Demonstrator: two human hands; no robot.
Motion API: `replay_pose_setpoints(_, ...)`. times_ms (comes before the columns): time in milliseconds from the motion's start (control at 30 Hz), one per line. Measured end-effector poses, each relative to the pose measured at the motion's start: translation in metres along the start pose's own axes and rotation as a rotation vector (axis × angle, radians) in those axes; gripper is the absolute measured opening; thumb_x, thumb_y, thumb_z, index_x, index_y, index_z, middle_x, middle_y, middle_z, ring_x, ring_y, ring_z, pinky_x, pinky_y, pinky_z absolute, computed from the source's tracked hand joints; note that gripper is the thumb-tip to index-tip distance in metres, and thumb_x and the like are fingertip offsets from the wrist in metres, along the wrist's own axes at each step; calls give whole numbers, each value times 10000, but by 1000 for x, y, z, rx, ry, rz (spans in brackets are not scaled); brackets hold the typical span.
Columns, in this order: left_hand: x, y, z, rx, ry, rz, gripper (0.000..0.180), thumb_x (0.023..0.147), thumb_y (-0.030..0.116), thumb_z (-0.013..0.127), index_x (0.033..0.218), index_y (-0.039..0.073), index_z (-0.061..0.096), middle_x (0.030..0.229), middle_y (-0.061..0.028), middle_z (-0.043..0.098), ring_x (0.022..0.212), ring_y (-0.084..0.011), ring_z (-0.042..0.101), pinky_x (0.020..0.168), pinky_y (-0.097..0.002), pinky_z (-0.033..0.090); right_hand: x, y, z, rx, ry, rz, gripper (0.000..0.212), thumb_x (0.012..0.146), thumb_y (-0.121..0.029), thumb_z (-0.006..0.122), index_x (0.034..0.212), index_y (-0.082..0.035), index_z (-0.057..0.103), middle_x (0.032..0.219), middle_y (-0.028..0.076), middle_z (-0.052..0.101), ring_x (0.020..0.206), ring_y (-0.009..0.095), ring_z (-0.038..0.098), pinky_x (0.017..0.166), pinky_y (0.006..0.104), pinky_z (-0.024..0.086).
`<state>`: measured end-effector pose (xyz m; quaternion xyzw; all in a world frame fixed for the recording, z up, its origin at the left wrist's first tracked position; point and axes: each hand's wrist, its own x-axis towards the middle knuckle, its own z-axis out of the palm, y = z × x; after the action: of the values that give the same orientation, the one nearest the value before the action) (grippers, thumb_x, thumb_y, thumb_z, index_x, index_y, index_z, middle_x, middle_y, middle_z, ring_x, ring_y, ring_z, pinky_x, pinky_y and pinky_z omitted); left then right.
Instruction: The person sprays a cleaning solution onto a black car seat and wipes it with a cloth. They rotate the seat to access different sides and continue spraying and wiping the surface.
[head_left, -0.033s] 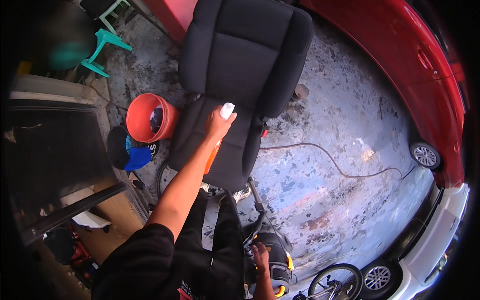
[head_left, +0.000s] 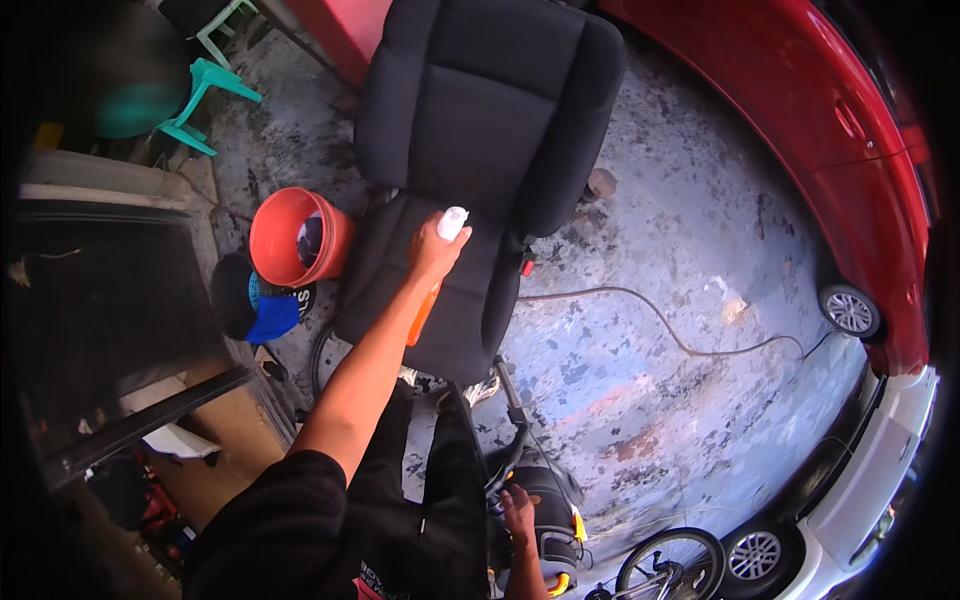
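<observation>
My left hand (head_left: 434, 250) is wrapped around the neck of a spray bottle (head_left: 453, 222) with a white trigger head and an orange body, which is partly hidden by my wrist and forearm. It is held over the cushion of a dark grey fabric car seat (head_left: 490, 120), its nozzle toward the backrest. Low in the picture, my right hand (head_left: 519, 512) hangs beside my leg with loosely parted fingers and nothing visible in it. Behind that hand is a black machine (head_left: 556, 520) with yellow clips, looking like a vacuum cleaner.
Left of the seat stands an orange bucket (head_left: 283, 238) with dark cloth inside; a blue cloth (head_left: 272, 318) lies near it. A hose (head_left: 640, 292) crosses the worn floor toward a red car (head_left: 800, 120). A bicycle wheel (head_left: 668, 568) and white car (head_left: 855, 500) are lower right.
Almost nothing differs; the whole view has shifted very slightly. My left hand keeps its grip on the spray bottle, and my right hand stays by my side.
</observation>
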<state>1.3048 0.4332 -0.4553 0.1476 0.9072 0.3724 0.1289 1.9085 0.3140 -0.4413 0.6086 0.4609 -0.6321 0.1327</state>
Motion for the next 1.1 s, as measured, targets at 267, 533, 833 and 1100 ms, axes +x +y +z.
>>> replay_pose_setpoints(267,65,125,-5,-330,151,381,317,924,301,829,1046,36,705,1037,-172,736,994,-424,703,846,-496,551,31,-28,12,64,-68,-59,587,1062,-305,706,1457,96,540,994,85,698,879,134,644,786,299,524)
replay_pose_setpoints(533,95,171,13,-280,105,345,386,913,376,832,1032,33,701,1051,-204,752,998,-442,717,843,-515,555,42,-39,24,66,-67,-33,582,1065,-291,702,1466,94,532,990,84,703,883,144,662,790,301,524)
replay_pose_setpoints(833,19,57,49,-4,-28,-41,441,888,399,840,1213,111,761,1137,-159,791,1109,-391,735,946,-483,568,49,-15,8,91,-52,-54,607,1068,-307,713,1481,97,526,1005,73,706,881,111,650,759,274,524)
replay_pose_setpoints(1100,-24,39,68,-47,-105,17,423,881,363,839,1211,117,742,1121,-133,787,1102,-374,736,949,-463,563,48,-4,8,135,-63,-43,622,1066,-315,716,1505,81,519,1014,59,710,852,106,638,721,260,501)
